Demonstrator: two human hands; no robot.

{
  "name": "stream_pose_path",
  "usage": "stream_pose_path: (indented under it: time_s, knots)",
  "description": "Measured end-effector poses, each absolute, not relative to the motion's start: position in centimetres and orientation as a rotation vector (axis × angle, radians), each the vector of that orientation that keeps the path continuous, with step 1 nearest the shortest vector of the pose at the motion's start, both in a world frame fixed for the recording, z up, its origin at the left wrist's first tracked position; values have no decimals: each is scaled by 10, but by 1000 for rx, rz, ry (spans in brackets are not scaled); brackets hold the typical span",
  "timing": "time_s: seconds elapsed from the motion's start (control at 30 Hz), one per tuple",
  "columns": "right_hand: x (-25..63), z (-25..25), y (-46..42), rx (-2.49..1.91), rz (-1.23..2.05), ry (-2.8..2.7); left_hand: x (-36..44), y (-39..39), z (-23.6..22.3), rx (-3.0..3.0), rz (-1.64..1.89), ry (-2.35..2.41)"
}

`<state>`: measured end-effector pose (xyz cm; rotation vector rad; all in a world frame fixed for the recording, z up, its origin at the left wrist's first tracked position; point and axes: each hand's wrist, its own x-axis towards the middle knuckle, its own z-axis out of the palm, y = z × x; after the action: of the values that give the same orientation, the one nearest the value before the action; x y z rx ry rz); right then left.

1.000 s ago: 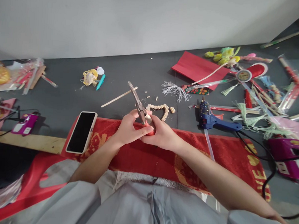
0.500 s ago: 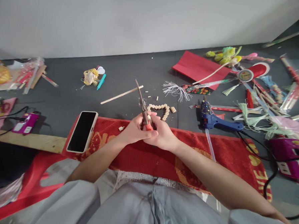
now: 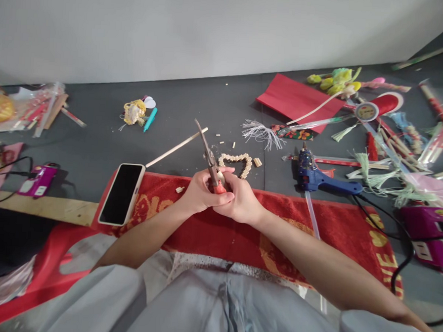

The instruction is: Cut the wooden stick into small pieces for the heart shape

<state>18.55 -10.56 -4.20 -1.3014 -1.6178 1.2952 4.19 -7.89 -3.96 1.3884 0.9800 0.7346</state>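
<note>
Both hands are closed together around a pair of scissors (image 3: 209, 155), blades pointing up and away. My left hand (image 3: 201, 192) wraps the handle side from the left, its thumb lying across the red handle (image 3: 219, 187). From the right, my right hand (image 3: 242, 199) grips the same handle. A thin pale wooden stick (image 3: 176, 148) crosses the blades near its right end; whether the blades pinch it I cannot tell. Just beyond my fingers lies a heart-shaped outline of short stick pieces (image 3: 248, 163), partly hidden by the hands. Small cut pieces (image 3: 257, 162) lie beside it.
A red towel (image 3: 217, 240) lies under my forearms, with a phone (image 3: 121, 194) at its left end. To the right are a blue glue gun (image 3: 324, 182), red paper (image 3: 297, 103), a red ribbon spool (image 3: 384, 104) and tassels. A teal marker (image 3: 150, 119) lies back left.
The stick has swung, its left end coming nearer to the phone. The scissors tips have shifted slightly left. Both hands keep their grip.
</note>
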Motion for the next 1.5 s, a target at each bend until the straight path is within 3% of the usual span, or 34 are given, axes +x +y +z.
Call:
stream_pose_path:
  time_s: [0.5, 0.87, 1.3, 1.5]
  knots:
    - [186, -36, -105, -1253, 1252, -1568, 40, -76, -36, 1466, 715, 971]
    - [194, -39, -100, -1189, 1303, -1516, 8, -65, -19, 2663, 1676, 1405]
    - [193, -43, -108, -1188, 1367, -1704, -6, -50, -24, 2637, 1554, 1627]
    - [194, -42, -107, -1128, 1421, -1715, -9, -50, -21, 2618, 1474, 1439]
